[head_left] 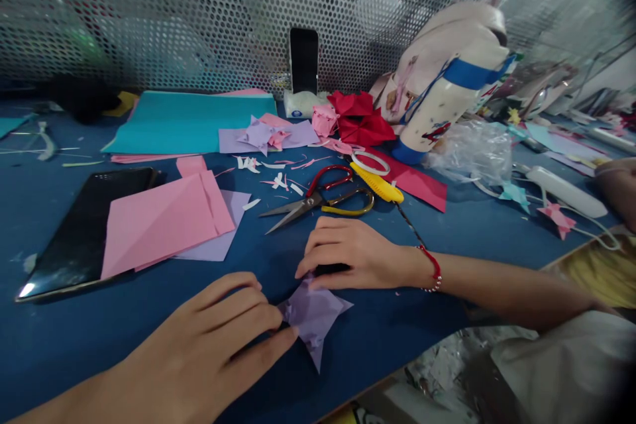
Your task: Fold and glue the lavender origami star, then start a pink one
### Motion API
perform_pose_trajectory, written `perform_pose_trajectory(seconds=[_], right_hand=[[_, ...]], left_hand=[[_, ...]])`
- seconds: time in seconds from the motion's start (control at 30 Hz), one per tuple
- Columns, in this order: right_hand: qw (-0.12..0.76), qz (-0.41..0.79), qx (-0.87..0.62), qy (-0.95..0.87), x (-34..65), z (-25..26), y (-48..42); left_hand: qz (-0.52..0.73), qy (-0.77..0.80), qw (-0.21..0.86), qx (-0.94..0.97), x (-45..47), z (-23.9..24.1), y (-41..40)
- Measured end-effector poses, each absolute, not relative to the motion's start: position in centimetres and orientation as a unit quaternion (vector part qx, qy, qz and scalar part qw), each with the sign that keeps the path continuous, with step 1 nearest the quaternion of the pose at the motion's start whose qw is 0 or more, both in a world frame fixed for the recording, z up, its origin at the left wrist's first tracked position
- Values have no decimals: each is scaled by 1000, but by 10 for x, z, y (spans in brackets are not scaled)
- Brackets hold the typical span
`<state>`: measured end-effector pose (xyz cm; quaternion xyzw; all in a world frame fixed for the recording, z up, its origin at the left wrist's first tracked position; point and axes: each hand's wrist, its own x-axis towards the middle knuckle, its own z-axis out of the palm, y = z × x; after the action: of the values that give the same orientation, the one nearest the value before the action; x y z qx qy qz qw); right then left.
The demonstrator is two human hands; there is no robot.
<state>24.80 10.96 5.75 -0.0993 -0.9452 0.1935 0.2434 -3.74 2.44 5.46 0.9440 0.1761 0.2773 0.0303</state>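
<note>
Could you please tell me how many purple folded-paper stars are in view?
2: one purple star touched by the left hand and right hand, and a second star on the purple paper farther back. More may be hidden.

"Where do we look from?"
"From our own head, facing forward and down over the blue table (407, 318)."
"How near?"
"Close above our left hand (213, 338) and right hand (360, 254), with the perforated panel (223, 20) beyond."
</note>
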Motion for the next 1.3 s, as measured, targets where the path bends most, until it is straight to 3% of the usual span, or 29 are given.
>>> perform_pose_trajectory(seconds=[0.37,0.8,1.3], right_hand=[[219,292,-120,-923,245,55,107],[167,197,-95,-961,246,55,116],[187,290,-134,-929,240,59,102]], left_hand=[[264,186,20,946,-35,63,32],[262,74,-114,956,-57,54,27],[314,58,-167,933,-51,60,31]])
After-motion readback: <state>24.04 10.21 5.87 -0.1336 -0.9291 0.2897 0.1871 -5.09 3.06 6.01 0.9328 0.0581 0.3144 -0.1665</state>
